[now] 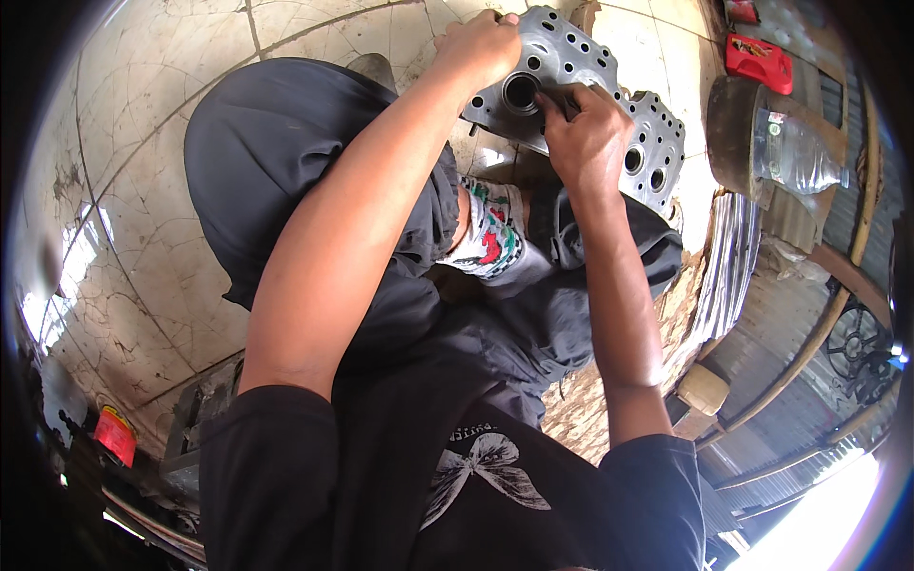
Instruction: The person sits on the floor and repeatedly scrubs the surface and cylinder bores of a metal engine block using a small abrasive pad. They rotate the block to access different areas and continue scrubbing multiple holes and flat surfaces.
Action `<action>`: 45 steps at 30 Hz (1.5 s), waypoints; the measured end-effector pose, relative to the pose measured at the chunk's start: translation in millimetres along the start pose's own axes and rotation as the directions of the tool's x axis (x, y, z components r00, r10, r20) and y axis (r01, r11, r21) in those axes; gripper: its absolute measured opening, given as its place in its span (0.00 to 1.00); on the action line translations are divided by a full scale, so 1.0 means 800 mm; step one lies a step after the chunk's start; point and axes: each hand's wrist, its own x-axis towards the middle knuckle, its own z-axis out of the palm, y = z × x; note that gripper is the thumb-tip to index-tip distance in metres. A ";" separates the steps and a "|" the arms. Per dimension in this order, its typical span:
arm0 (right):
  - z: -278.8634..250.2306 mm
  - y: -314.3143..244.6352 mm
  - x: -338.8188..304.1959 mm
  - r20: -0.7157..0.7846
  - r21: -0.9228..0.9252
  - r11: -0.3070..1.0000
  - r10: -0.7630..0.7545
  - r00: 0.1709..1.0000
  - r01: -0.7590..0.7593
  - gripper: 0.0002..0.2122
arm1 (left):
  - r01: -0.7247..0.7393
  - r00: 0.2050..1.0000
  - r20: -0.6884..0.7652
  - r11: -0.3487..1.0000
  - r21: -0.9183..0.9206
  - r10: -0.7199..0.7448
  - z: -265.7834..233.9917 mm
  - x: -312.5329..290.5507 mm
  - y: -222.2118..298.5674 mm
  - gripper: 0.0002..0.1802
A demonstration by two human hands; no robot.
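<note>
A grey metal engine cylinder head (552,78), flat-faced with many bolt holes and several larger round openings, lies tilted in front of me at the top of the view. My left hand (481,52) is closed over its upper left edge. Over the middle of the face, beside a large round opening, is my right hand (590,138). Its fingers are pinched together around a small dark piece that I cannot make out. The hand covers part of the cylinder head.
Cracked tiles (133,162) cover the floor to the left. On the right are a clear plastic bottle (800,157), a red container (759,63), and corrugated metal sheets (728,262). A red can (115,436) stands at the lower left. My legs in dark trousers (276,143) are folded close by.
</note>
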 end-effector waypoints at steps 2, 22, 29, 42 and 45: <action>-0.003 -0.007 -0.006 0.047 0.031 0.992 0.121 0.991 -0.123 0.07 | 0.004 1.000 0.009 1.000 -0.009 -0.004 0.002 -0.001 0.000 0.30; 0.013 -0.020 -0.018 -0.057 0.045 0.948 0.317 0.947 -0.315 0.10 | -0.012 1.000 -0.022 0.999 0.053 0.014 0.002 -0.001 0.002 0.30; 0.015 -0.024 -0.031 -0.096 0.154 0.931 0.349 0.932 -0.332 0.11 | 0.024 1.000 -0.015 0.999 0.035 -0.023 0.008 -0.009 0.001 0.29; 0.022 -0.018 -0.005 -0.143 0.050 0.972 0.234 0.962 -0.229 0.10 | -0.032 0.999 -0.009 0.997 0.067 0.033 0.009 0.001 0.002 0.29; 0.018 -0.014 -0.025 -0.118 0.032 0.965 0.262 0.958 -0.260 0.11 | -0.025 0.998 -0.063 0.997 0.070 0.029 0.007 -0.001 -0.003 0.29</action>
